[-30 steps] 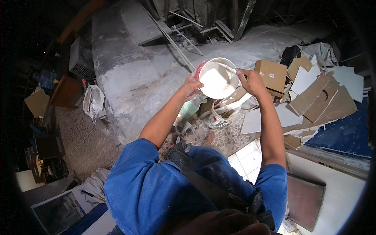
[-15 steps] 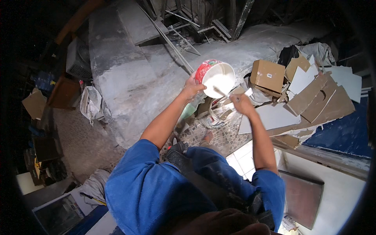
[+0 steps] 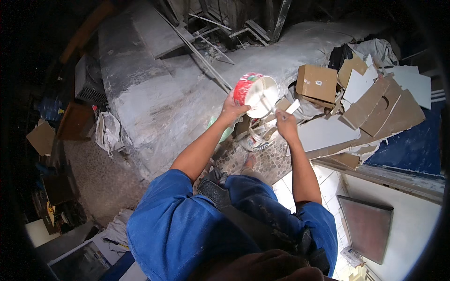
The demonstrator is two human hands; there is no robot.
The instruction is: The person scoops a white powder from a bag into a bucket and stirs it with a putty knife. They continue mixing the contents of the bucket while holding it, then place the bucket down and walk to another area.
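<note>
My left hand [image 3: 232, 111] grips the near side of a round tub [image 3: 242, 90] with a red and green printed outside, its thumb near the rim. The tub is tilted so that its mouth faces right and toward me, showing a white inside with white material. My right hand [image 3: 286, 124] is closed around a pale, narrow spatula-like tool [image 3: 269, 102] whose far end reaches into the tub. A white strip [image 3: 293, 106] sticks up beside that fist; whether it belongs to the tool I cannot tell. Below the tub stands a white bucket [image 3: 257, 140] with odds and ends in it.
A dusty grey surface [image 3: 140, 93] stretches ahead and left. To the right lie a cardboard box [image 3: 317, 84] and broken board pieces [image 3: 375, 110]. A white sack [image 3: 108, 133] sits at left. Pebble-patterned floor [image 3: 229, 157] shows below, and a dark-framed panel [image 3: 365, 227] leans at lower right.
The tub has turned slightly, showing more of its red side. The tool in my right hand now stands steeper inside it. The whole view has shifted a little.
</note>
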